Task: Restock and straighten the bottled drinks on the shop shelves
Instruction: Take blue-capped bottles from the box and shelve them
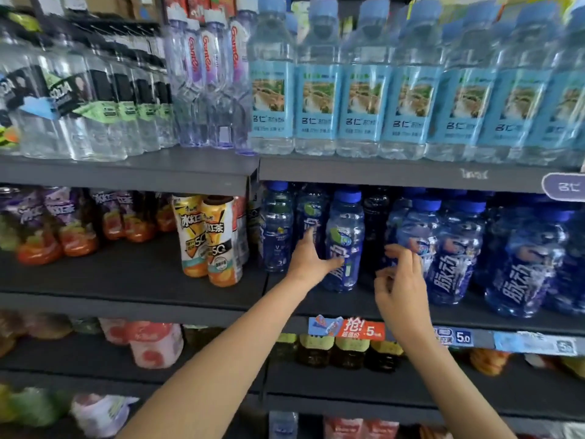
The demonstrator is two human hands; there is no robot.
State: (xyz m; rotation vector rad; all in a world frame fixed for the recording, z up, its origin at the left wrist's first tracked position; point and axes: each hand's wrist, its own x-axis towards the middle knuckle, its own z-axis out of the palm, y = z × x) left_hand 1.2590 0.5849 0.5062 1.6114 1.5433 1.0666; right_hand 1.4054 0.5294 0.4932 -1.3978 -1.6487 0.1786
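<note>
**Straightening the blue bottles on the middle shelf**

Reaching into the middle shelf [364, 307], both hands work at the row of dark blue drink bottles. The left hand [311, 259] lies against one bottle [345, 242] that stands forward of its neighbours, near the shelf's front edge. Its fingers are spread and fairly straight, with the thumb laid across the lower label and the index finger pointing up beside the bottle behind; the grip looks open, pressing or steadying rather than wrapped round. That placing suits nudging the bottle into line, as I judge it.

The right hand [402, 280] hovers in the dark gap just right of that bottle, fingers loosely curled and holding nothing I can make out. It sits close to the next blue bottle [418, 236], whether touching it I cannot tell. The gap probably explains the hand's position: it is the spot to fill or close up.

The bottle itself is clear blue plastic with a blue cap, a wide body, and a dark label with large white characters and a green patch near the shoulder. It stands upright, label turned somewhat to the left. To the right, more of the same bottles stand further forward in a denser group, labels facing different ways, so the row is uneven.

Above, a shelf carries pale blue water bottles [364, 90] in a neat line. Left of the hands stand orange-and-white tea bottles [205, 239]. A red price tag [361, 329] hangs on the shelf edge below the hands.
</note>
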